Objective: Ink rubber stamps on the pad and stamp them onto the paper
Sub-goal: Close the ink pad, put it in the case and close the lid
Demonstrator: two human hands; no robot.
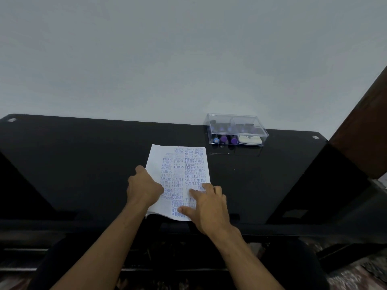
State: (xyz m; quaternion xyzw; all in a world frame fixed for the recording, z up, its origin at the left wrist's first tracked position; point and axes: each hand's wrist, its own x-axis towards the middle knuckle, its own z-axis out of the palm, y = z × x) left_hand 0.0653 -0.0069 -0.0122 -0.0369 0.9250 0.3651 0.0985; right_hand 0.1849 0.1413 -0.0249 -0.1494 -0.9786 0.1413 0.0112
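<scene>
A white sheet of paper (178,164) lies on the black table (83,160), covered with several blue and purple stamped words such as SAMPLE, AIR MAIL and FRAGILE. My left hand (144,185) rests on the paper's left edge with its fingers curled. My right hand (207,208) lies flat on the lower right of the paper, fingers spread. A clear plastic box (235,129) stands behind the paper at the right; it holds several purple-ended stamps (224,140) in its left part and a white ink pad (250,140) in its right part.
A pale wall rises behind the table. A dark wooden panel (364,126) stands at the far right. Two metal fittings (11,119) mark the table's back corners. The paper's near edge overhangs the table's front edge.
</scene>
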